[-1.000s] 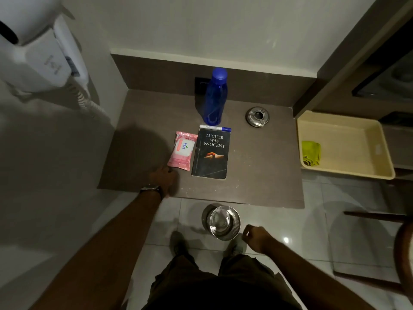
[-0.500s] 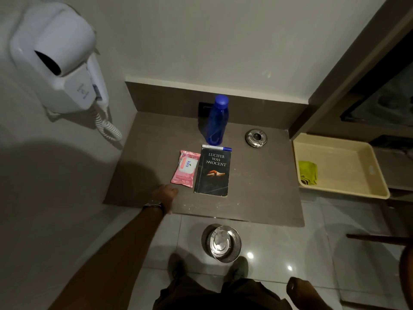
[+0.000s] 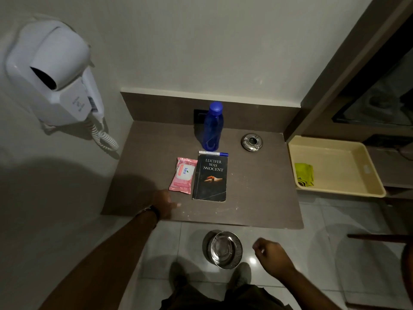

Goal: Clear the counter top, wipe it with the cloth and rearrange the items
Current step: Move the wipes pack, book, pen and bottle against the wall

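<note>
On the brown counter top lie a black book, a pink wipes pack to its left, and a blue-capped marker above the book. A blue bottle stands at the back, with a metal ashtray to its right. A green cloth lies in a cream tray to the right of the counter. My left hand rests on the counter's front edge, just below the wipes pack, holding nothing. My right hand hangs loosely curled and empty below the counter.
A white wall-mounted hair dryer with a coiled cord hangs at the left. A steel bin stands on the tiled floor under the counter's front edge, by my feet. A dark wooden frame rises at the right, and a chair part juts in.
The view has tilted up a little. My left hand stays at the counter's front edge. My right hand dropped low and has come back up beside the bin.
</note>
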